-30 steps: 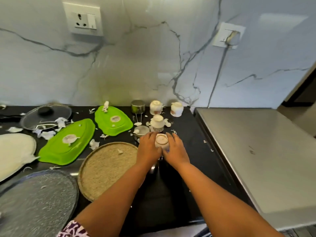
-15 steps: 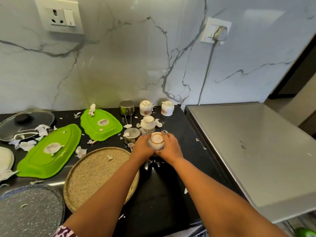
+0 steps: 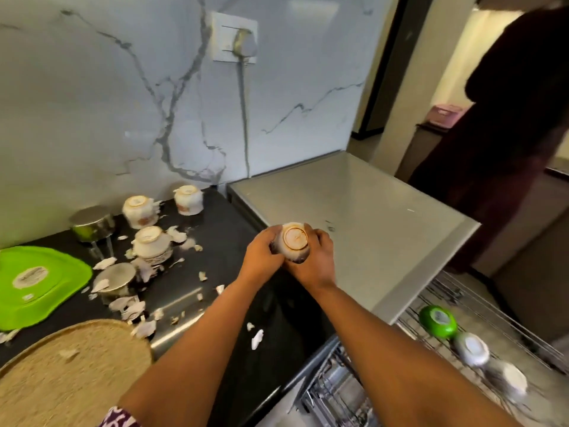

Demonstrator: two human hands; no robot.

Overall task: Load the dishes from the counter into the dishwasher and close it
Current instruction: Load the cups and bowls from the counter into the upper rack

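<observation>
A small white cup (image 3: 294, 238) with a gold-ringed base is upside down in the air above the black counter's right edge. My left hand (image 3: 261, 255) grips its left side and my right hand (image 3: 317, 260) grips its right side. Three more white cups (image 3: 140, 211) (image 3: 188, 198) (image 3: 152, 245) stand upside down on the counter (image 3: 215, 241) behind. The dishwasher's pulled-out wire rack (image 3: 492, 334) at lower right holds a green bowl (image 3: 437, 325) and two white cups (image 3: 471, 348).
A steel cup (image 3: 92, 224), an upturned steel bowl (image 3: 118, 277), a green tray (image 3: 34, 282) and a woven round mat (image 3: 70, 374) lie left among torn paper scraps. The grey dishwasher top (image 3: 354, 229) is right of my hands. A person in dark clothes (image 3: 508, 134) stands at far right.
Both hands lifted the cup off the counter and carried it to the right. My view swung right, bringing the open dishwasher rack and the standing person into sight.
</observation>
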